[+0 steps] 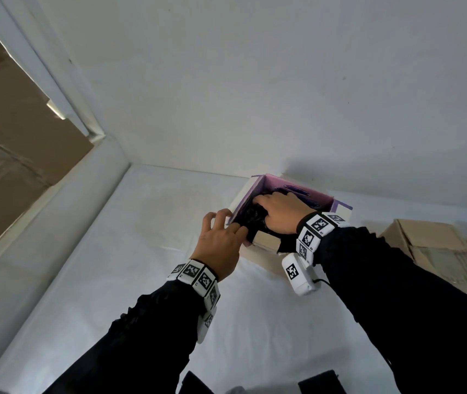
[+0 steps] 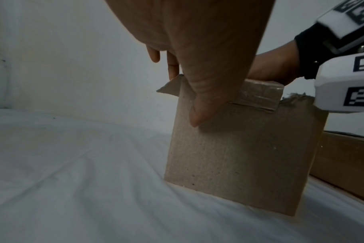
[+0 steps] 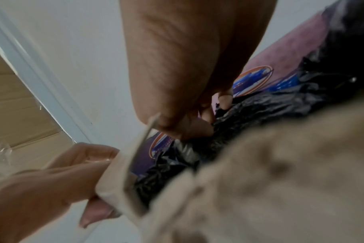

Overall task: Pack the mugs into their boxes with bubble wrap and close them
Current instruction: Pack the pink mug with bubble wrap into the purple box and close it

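A small cardboard box [image 1: 263, 240] with a purple printed inside stands open on the white sheet, close to the wall. My right hand [image 1: 277, 211] reaches down into it, and its thumb and curled fingers [image 3: 224, 100] close on crumpled black bubble wrap [image 3: 260, 115] that fills the box. Whatever the wrap holds is hidden. My left hand [image 1: 222, 234] grips the box's near-left wall. Its thumb [image 2: 204, 98] lies on the outside of the brown cardboard [image 2: 239, 156] and its fingers hook over the rim.
More brown cardboard boxes [image 1: 437, 251] lie to the right on the white sheet [image 1: 141, 251]. A white wall rises just behind the box, and large cartons [image 1: 13, 137] show past its left corner. Dark objects [image 1: 320, 383] sit at the near edge.
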The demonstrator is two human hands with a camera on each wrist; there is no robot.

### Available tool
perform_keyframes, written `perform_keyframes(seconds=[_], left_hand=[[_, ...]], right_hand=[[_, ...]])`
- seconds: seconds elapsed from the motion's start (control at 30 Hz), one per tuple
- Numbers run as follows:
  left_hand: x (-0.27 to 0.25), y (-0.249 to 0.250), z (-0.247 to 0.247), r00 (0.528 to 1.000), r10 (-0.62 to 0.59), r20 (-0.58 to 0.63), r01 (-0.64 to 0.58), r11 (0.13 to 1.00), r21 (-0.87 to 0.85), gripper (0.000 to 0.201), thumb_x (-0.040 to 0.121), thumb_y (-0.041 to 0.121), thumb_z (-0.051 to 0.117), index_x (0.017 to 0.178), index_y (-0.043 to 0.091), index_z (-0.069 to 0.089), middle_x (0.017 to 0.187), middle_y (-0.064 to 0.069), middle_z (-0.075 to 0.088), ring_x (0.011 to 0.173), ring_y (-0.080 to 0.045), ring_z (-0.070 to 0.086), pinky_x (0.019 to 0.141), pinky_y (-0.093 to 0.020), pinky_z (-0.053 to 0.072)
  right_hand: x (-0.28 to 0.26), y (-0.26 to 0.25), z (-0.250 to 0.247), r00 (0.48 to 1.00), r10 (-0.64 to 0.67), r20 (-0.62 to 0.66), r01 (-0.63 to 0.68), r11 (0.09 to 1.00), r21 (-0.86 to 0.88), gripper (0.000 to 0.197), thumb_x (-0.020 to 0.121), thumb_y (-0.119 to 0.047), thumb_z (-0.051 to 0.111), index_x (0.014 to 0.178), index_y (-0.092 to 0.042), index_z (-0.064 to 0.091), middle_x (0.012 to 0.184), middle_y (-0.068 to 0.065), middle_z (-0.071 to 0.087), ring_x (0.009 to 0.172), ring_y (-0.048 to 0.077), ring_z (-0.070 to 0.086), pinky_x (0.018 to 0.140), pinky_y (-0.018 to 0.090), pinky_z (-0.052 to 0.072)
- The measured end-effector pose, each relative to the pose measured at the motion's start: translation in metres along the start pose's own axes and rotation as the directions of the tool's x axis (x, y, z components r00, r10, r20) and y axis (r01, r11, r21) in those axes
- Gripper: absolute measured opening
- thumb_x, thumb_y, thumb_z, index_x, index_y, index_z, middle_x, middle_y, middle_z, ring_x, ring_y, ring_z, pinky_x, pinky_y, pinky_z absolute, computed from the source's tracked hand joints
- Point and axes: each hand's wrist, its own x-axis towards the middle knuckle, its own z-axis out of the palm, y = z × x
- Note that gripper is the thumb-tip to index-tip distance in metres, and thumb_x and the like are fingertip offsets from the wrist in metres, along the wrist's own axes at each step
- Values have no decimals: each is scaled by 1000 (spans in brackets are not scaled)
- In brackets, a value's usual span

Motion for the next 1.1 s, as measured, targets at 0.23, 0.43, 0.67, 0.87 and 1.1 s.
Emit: perform_keyframes(seconds=[0.23,0.43,0.67,0.87,1.1], left_hand=[[-4,2,-2,998,-21,-63,19,999,-38,13,77,27,70,82,30,59,84,14,63,113,-28,49,92,-43,31],[-7,6,-8,997,1,-73,-4,999,-43,15,76,27,75,76,31,61,73,16,61,105,-26,50,89,-44,29],[-2,3,-16,965,162,-204,-185,978,-98,22,85,42,61,83,20,62,87,1,57,88,-23,54,89,-37,38],[1,8,-6,946,310,-98,-312,950,-4,18,90,31,56,73,22,57,66,4,54,62,-20,55,95,-32,36],[-8,25,-5,970,243,-30,-243,969,-32,28,77,18,68,100,22,52,81,5,53,59,-19,55,96,-34,42]], right_hand=[[3,-3,8,998,5,65,7,984,-176,47,89,-27,48,136,-26,48,136,7,44,125,29,38,98,46,35],[-7,-9,11,997,-33,71,49,968,-246,49,89,-32,49,138,-27,44,144,-1,39,130,25,33,100,49,28],[-46,-7,-16,999,-38,-33,43,986,159,24,90,-41,55,106,-26,65,112,-1,58,106,20,54,90,38,44],[-103,-21,0,998,21,64,-31,986,166,20,79,-37,69,82,-23,53,80,-7,57,77,18,56,64,32,42],[-130,-20,31,991,59,-124,-49,996,75,12,94,-25,52,98,-18,43,97,3,54,85,25,57,64,32,35]])
